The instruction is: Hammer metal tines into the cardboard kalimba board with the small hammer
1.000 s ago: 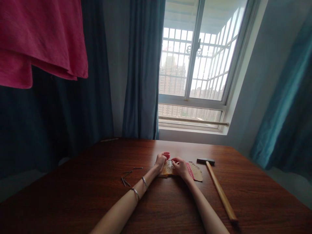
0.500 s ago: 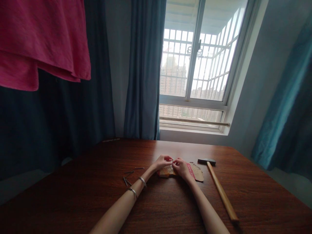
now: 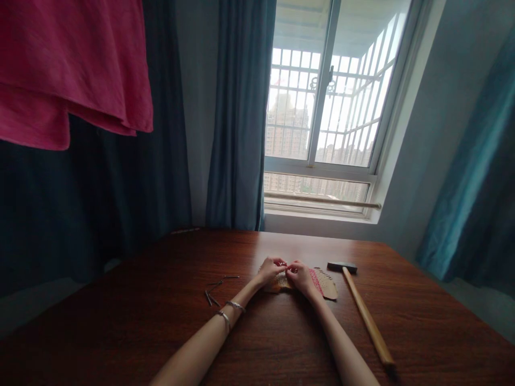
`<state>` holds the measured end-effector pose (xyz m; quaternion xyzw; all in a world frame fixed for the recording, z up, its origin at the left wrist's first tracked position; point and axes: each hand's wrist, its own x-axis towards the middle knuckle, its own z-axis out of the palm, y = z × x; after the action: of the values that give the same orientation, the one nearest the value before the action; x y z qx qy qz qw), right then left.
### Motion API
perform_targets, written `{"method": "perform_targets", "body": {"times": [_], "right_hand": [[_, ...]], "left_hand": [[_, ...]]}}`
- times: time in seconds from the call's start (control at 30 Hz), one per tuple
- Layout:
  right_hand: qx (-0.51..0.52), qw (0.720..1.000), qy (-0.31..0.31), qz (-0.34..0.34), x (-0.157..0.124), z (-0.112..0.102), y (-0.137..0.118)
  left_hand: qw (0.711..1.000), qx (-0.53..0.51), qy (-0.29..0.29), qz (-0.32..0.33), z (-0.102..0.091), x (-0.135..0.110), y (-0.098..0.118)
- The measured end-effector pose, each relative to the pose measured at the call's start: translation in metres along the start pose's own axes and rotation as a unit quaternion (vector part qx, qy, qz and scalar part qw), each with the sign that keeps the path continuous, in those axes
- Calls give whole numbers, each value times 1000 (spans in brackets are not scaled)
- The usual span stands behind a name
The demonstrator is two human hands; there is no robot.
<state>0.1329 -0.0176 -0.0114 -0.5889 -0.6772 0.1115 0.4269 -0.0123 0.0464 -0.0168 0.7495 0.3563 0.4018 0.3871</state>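
Note:
A flat, rounded piece (image 3: 329, 290), tan with pink and yellowish patterned parts and dark marks along its far edge, lies on the table beneath my hands. My left hand (image 3: 272, 269) is closed in a pinch over its left part. Fingertips nearly touching those of the left, my right hand (image 3: 298, 274) is pinched too, above the middle of the piece. Whatever sits between the fingertips is too small and hidden to name. Several thin dark metal pins or nails (image 3: 213, 292) lie loose to the left of my left wrist.
A hammer (image 3: 367, 316) with a wooden handle lies right of the piece, head away from me. The brown wooden table (image 3: 161, 300) reaches to the wall below a barred window (image 3: 322, 134). Blue curtains (image 3: 241, 118) and a pink cloth (image 3: 80, 69) hang at left.
My left hand has moved slightly right and its fingertips have closed in against the right hand's. A thin upright thing seen between them before is now hidden. The right hand is nearly still.

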Motion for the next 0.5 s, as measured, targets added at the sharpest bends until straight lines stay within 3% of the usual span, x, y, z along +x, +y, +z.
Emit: {"method": "perform_targets", "body": {"times": [0.13, 0.23, 0.43, 0.5], "right_hand": [[-14, 1000, -7, 7, -1, -2, -5], [-36, 999, -10, 20, -3, -16, -7], [-149, 984, 36, 90, -31, -82, 1], [-293, 944, 53, 146, -51, -105, 7]], "left_hand": [[1000, 2, 10, 5, 0, -1, 0], [1000, -11, 14, 0, 1, -2, 1], [1000, -22, 2, -5, 1, -3, 3], [1000, -19, 3, -1, 0, -4, 4]]}}
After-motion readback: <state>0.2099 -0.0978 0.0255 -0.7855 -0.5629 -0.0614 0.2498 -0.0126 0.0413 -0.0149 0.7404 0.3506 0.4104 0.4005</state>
